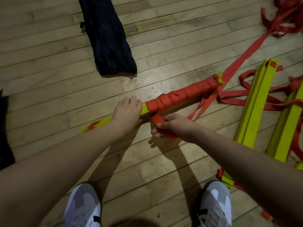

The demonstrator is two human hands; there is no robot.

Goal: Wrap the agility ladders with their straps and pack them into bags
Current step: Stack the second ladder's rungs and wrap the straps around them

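Note:
A bundle of yellow ladder rungs (183, 94) lies across the wooden floor, its right two thirds wound in red strap. My left hand (127, 112) grips the bare yellow part of the bundle left of the wrapping. My right hand (173, 126) pinches the red strap (158, 119) just below the wrapped end, the strap taut up to the bundle. The bundle's left tip (95, 125) shows past my left forearm. A dark blue bag (108, 40) lies flat on the floor beyond the bundle.
More stacked yellow rungs (255, 104) with loose red straps (236, 94) lie at the right. A long strap (255, 48) runs to a red tangle (285, 15) at the top right. Dark fabric (5, 128) sits at the left edge. My shoes (83, 208) stand below.

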